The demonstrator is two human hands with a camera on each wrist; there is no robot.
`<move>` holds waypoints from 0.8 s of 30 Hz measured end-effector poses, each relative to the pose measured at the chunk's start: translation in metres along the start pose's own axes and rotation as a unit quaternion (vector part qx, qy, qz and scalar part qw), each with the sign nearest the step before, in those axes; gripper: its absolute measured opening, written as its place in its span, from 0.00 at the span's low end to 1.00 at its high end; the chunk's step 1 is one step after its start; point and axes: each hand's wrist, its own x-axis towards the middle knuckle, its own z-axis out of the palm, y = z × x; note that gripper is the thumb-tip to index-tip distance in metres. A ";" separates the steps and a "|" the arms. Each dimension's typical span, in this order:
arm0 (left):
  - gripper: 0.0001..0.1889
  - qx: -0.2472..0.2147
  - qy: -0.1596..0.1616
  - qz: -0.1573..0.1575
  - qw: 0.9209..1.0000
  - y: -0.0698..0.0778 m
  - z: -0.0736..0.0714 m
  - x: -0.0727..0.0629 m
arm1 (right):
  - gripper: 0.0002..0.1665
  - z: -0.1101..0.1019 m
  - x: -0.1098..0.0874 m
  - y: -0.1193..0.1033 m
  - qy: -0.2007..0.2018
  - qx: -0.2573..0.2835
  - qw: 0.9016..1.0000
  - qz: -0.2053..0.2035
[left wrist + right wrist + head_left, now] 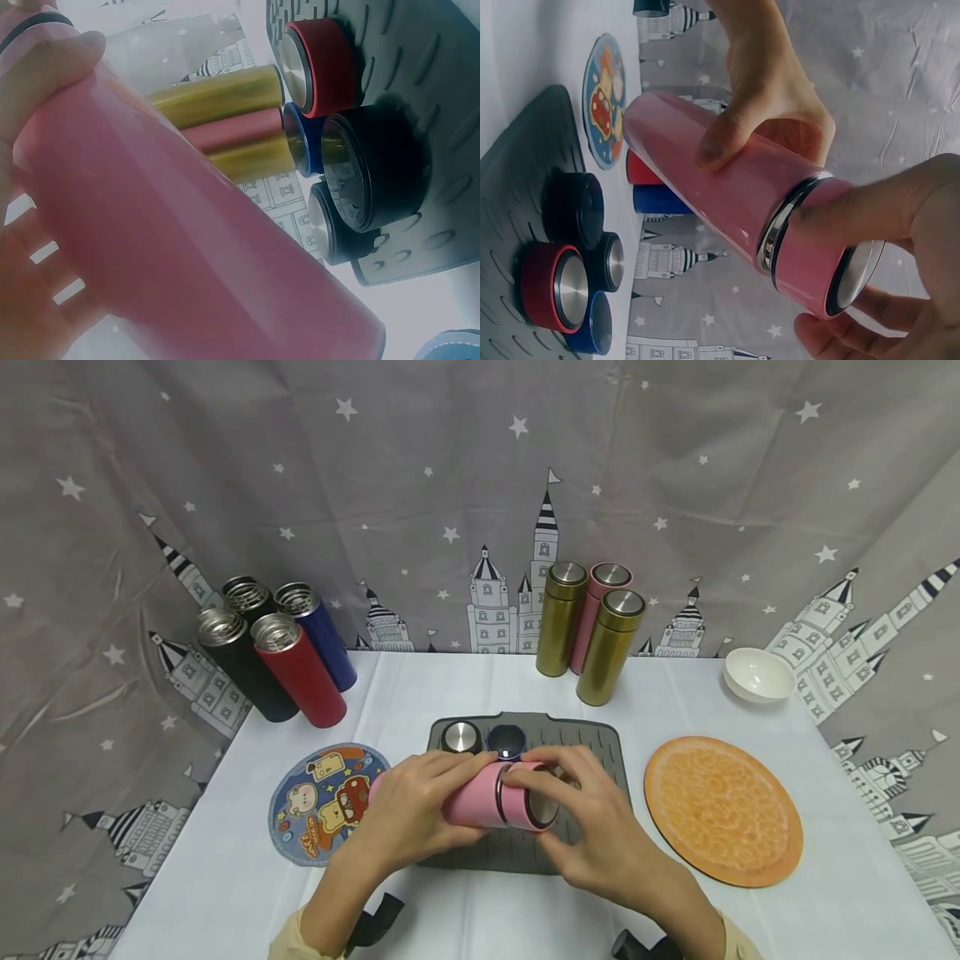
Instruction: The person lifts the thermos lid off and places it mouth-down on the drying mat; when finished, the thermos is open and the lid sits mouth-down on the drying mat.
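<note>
Held tilted over the grey mat [600, 743] is a pink thermos bottle [476, 797]. My left hand [420, 802] grips its body, with the thumb showing on the near side in the right wrist view. The fingers of my right hand [592, 818] are curled round the pink lid [817, 259], which has a silver top. A shiny steel band shows at the seam between lid and body. On the mat stand loose lids: a red lid [330, 67], a blue lid [596, 322], a large black lid [390, 169] and a smaller black lid with a silver top [461, 737].
At the back left, lidless bottles stand together: a red bottle [303, 677], a blue bottle [326, 639] and two black ones. Lidded gold bottles [609, 652] and a pink one [592, 618] stand behind the mat. A cartoon placemat [300, 827], orange round mat [723, 810] and white bowl [759, 677] flank it.
</note>
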 end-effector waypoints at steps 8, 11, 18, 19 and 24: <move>0.40 -0.034 -0.016 -0.013 0.999 0.001 0.000 0.000 | 0.44 -0.002 -0.001 -0.003 -0.022 -0.020 0.999 -0.038; 0.40 -0.057 -0.039 -0.023 0.997 0.002 -0.003 0.000 | 0.46 -0.003 -0.001 -0.006 -0.030 -0.031 0.998 -0.048; 0.40 -0.118 -0.132 -0.060 0.982 0.001 -0.014 0.001 | 0.42 -0.006 -0.004 -0.009 -0.050 -0.034 0.995 -0.085; 0.40 -0.126 -0.147 -0.068 0.979 0.000 -0.015 0.001 | 0.41 -0.007 -0.004 -0.010 -0.054 -0.033 0.994 -0.094; 0.39 -0.161 -0.187 -0.087 0.965 0.001 -0.017 0.000 | 0.36 -0.011 -0.006 -0.012 -0.069 -0.023 0.991 -0.114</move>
